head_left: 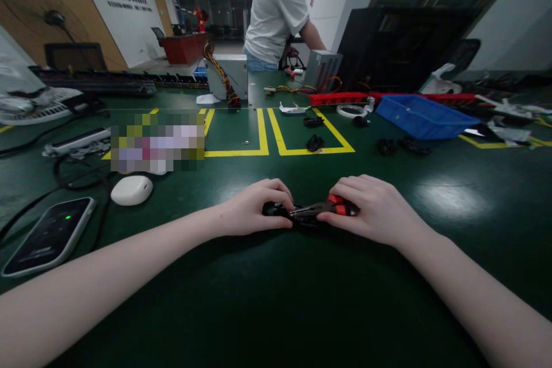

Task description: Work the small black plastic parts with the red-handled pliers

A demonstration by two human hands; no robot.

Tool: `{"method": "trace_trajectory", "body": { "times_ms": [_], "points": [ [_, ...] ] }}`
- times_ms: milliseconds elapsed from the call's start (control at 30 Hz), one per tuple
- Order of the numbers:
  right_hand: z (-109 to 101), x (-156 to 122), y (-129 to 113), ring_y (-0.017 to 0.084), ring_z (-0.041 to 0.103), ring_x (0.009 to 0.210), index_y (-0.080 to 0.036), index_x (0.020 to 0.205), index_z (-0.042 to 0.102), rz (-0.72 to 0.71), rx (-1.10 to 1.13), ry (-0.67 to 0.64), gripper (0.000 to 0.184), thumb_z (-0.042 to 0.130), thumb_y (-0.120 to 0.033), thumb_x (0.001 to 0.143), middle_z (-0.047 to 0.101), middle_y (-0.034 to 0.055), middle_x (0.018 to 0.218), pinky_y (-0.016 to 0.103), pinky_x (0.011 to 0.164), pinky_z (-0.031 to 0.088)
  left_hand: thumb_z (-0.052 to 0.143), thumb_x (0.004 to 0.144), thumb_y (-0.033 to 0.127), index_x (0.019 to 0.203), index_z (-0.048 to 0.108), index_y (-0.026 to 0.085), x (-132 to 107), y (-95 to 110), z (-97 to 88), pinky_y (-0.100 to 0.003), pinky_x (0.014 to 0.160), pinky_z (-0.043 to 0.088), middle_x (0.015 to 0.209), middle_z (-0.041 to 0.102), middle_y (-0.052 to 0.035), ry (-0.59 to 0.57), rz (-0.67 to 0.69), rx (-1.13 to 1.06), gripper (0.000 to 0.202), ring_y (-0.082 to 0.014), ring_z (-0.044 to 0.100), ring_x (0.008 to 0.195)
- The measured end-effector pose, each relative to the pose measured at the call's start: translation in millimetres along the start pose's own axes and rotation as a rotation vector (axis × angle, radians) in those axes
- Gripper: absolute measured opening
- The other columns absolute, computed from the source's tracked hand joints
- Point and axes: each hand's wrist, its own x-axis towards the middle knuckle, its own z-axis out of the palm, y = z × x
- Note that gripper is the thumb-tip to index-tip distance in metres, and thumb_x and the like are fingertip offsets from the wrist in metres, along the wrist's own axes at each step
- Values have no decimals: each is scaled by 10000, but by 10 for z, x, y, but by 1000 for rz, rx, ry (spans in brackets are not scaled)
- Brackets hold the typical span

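Note:
Low over the green table, my left hand is closed around a small black object, mostly hidden by the fingers. My right hand grips pliers with red-and-black handles. The metal jaws point left and meet the black object close to my left fingertips. Whether they bite on it, I cannot tell. Beyond my hands, two small black bundles lie inside a yellow-taped square. Two more dark bundles rest to the right of it.
A blue bin stands at the right. At the left lie a phone, a white rounded case and black cables. Metal boxes with coloured wires line the back, where a person in a white shirt stands.

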Motion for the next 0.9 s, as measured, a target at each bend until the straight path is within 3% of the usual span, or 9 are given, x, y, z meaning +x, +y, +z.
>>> {"method": "trace_trajectory", "body": {
  "times_ms": [900],
  "points": [
    [-33, -6, -10, 166, 559, 659, -183, 778, 607, 36, 19, -33, 428, 530, -595, 861, 626, 48, 746, 304, 616, 390, 626, 895, 278, 951, 674, 190, 14, 4, 11, -371, 928, 461, 1119, 573, -54, -4, -10, -1, 115, -197, 560, 1039]
  ]
}}
